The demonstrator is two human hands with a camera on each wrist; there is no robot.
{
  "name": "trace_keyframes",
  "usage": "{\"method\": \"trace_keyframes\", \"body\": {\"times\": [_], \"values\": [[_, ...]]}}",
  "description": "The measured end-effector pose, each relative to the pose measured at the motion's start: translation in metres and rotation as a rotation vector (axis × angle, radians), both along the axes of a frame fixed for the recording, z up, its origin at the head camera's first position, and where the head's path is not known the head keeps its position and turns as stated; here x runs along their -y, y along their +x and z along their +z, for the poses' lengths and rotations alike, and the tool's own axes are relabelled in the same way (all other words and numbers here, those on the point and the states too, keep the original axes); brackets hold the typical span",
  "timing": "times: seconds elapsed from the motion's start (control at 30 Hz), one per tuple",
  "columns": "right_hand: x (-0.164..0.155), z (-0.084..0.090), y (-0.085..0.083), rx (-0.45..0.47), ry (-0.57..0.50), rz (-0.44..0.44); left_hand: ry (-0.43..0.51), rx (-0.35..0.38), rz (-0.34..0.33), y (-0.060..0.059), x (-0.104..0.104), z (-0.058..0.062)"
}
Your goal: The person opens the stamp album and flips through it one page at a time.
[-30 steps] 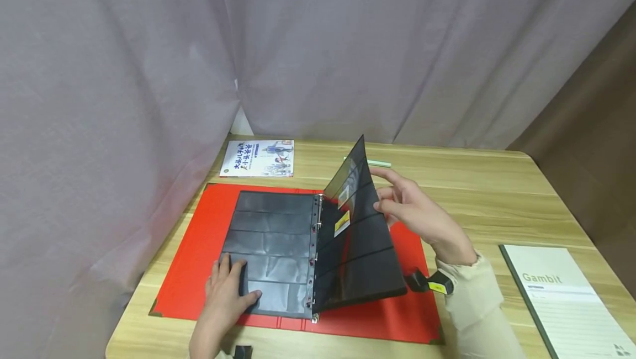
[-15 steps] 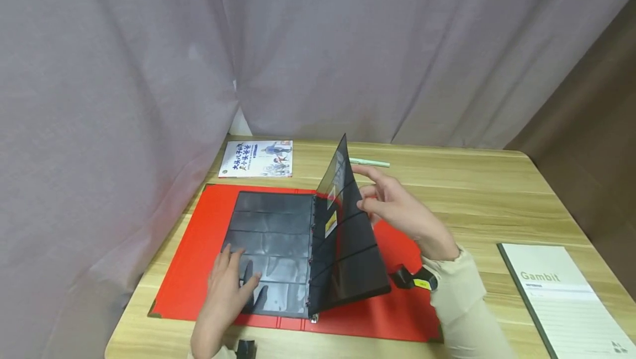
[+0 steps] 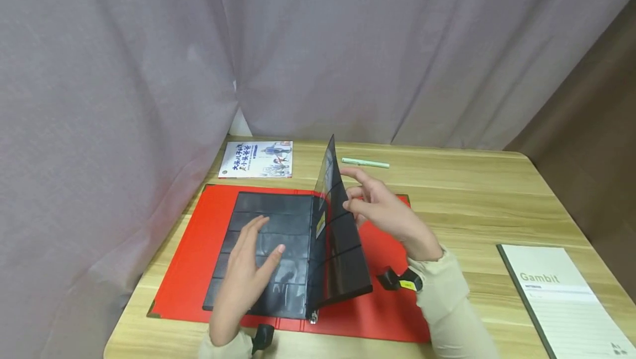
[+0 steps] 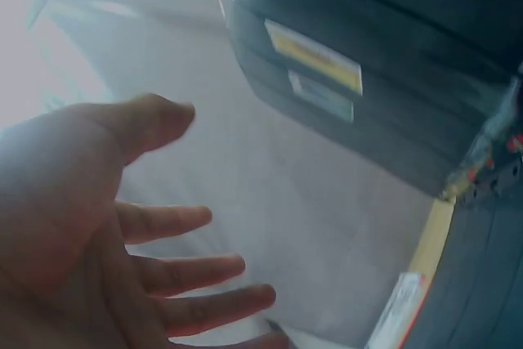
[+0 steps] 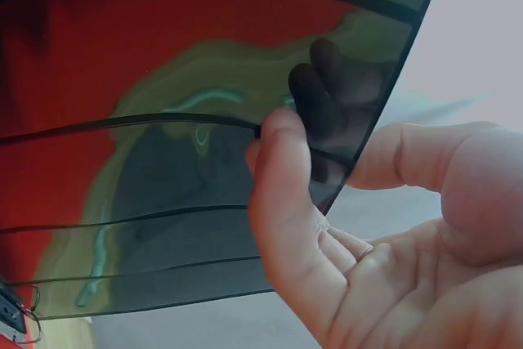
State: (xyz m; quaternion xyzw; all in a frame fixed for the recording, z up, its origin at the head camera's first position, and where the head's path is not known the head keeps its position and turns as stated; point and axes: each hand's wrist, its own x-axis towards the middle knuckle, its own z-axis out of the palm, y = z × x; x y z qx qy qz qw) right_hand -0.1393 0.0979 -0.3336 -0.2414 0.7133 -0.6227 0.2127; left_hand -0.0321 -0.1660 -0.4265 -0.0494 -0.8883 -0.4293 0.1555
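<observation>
A red ring binder lies spread on the table, with black pocket pages flat on its left half. Standing nearly upright at the rings is a raised pocket page, whose outer edge my right hand pinches between thumb and fingers. Through the clear pockets in the left wrist view show a yellow-and-white small card and a paler card beside it. My left hand hovers over the flat pages, fingers spread, holding nothing. Metal rings peek out at the spine's near end.
Behind the binder are a white illustrated booklet at the left and a light green pen. A notebook marked "Gambit" lies at the right. Grey curtains hang along the table's back edge.
My right hand has swung the raised page leftward, and it stands steeper. The left hand has come up off the flat pages and shifted right. More of the pen is visible.
</observation>
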Motion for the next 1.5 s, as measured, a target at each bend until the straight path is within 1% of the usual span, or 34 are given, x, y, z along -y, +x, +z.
{"method": "trace_keyframes", "body": {"times": [0.2, 0.33, 0.43, 0.6, 0.73, 0.93, 1.1, 1.37, 1.5], "values": [[0.007, -0.004, 0.0, -0.013, 0.006, 0.006, 0.025, -0.07, -0.087, -0.002, -0.015, 0.013], [0.015, -0.008, -0.001, 0.0, -0.018, 0.024, 0.019, -0.129, -0.172, -0.002, -0.028, 0.025], [0.021, -0.01, 0.0, 0.001, -0.023, 0.034, 0.006, -0.16, -0.235, -0.001, -0.036, 0.033], [0.031, -0.011, 0.001, -0.002, 0.004, 0.05, 0.004, -0.165, -0.336, 0.005, -0.044, 0.04], [0.034, -0.009, 0.003, -0.006, 0.026, 0.046, 0.028, -0.17, -0.381, 0.009, -0.045, 0.042], [0.036, -0.006, 0.003, -0.005, 0.036, 0.035, 0.033, -0.237, -0.399, 0.01, -0.044, 0.043], [0.036, -0.005, 0.003, -0.016, 0.039, 0.034, 0.044, -0.271, -0.4, 0.012, -0.041, 0.042], [0.025, -0.007, 0.004, -0.06, 0.045, 0.007, 0.058, -0.354, -0.338, 0.014, -0.031, 0.041], [0.017, -0.012, 0.003, -0.08, 0.073, -0.007, 0.082, -0.361, -0.297, 0.017, -0.026, 0.041]]}}
